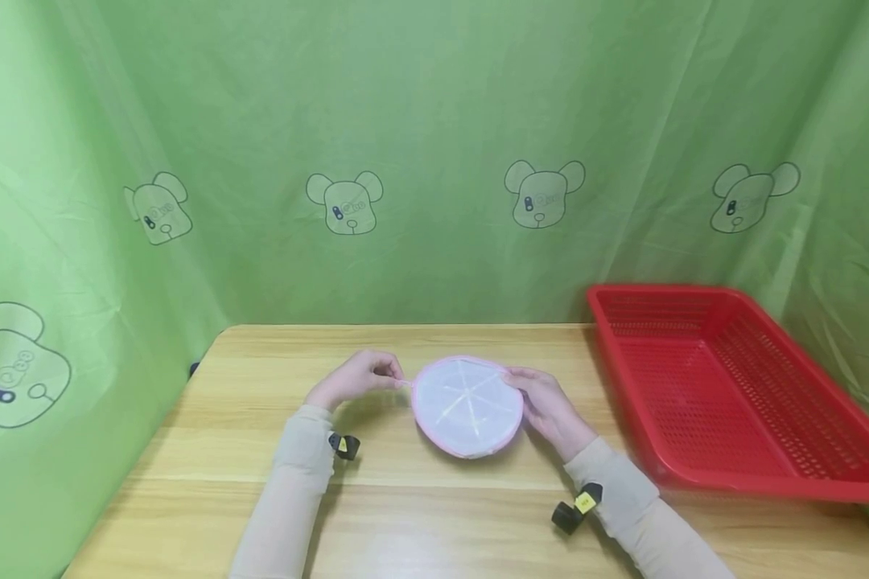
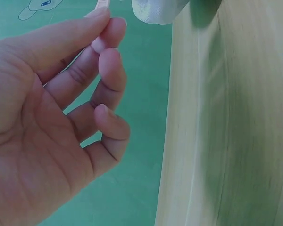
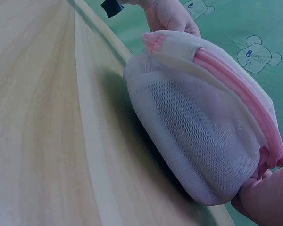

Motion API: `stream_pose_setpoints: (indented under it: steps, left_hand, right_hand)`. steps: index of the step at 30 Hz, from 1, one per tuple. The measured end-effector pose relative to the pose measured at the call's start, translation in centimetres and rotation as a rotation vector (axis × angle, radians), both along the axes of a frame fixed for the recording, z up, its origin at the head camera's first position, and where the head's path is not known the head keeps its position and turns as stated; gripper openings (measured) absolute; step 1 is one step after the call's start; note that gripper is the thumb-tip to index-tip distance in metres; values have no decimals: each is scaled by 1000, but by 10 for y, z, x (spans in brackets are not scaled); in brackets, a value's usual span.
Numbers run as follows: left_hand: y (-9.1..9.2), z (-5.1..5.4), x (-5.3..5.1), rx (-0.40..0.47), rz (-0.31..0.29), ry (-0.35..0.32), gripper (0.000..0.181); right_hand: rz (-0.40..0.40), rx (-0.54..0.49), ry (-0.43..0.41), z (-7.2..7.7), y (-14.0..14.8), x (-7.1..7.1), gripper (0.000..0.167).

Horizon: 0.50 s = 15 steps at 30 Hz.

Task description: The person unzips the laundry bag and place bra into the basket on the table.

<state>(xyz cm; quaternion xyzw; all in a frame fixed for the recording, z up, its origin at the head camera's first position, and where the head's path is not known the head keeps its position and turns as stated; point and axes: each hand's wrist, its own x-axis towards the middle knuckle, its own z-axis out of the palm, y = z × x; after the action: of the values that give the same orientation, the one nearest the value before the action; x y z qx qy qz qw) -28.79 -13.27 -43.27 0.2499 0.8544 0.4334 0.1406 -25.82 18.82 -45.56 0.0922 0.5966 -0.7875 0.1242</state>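
Observation:
A round white mesh laundry bag (image 1: pixel 467 408) with pink edging is held up over the table between my two hands. Its pink zipper (image 3: pixel 231 82) curves along the rim in the right wrist view, and the mesh side bulges out below it. My left hand (image 1: pixel 358 378) pinches a small pale pull tab (image 2: pixel 103 4) at the bag's left edge between thumb and forefinger; the other fingers curl loosely. At the opposite edge, my right hand (image 1: pixel 546 406) grips the bag, with the thumb on its face and the other fingers partly hidden behind it.
A red plastic basket (image 1: pixel 640 418) with perforated walls stands at the right of the wooden table (image 1: pixel 398 523). Green curtains (image 1: pixel 434 265) printed with bear heads hang behind and at both sides. Black wrist cameras (image 1: pixel 578 508) are strapped on both sleeves.

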Motion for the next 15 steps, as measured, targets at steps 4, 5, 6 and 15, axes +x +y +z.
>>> stream_pose_setpoints:
  steps: [4,5,6,15]
  left_hand:
    - [0,0,0,-2,12,-7,10]
    - [1,0,0,-2,18,-8,10]
    - [1,0,0,-2,25,-9,9]
    - [2,-2,-1,-34,104,40,6]
  right_hand:
    - [-1,17,0,1,0,0,53]
    - [0,24,5,1,0,0,52]
    - [0,30,9,1,0,0,51]
    - [21,68,56,-2,1,-2,39]
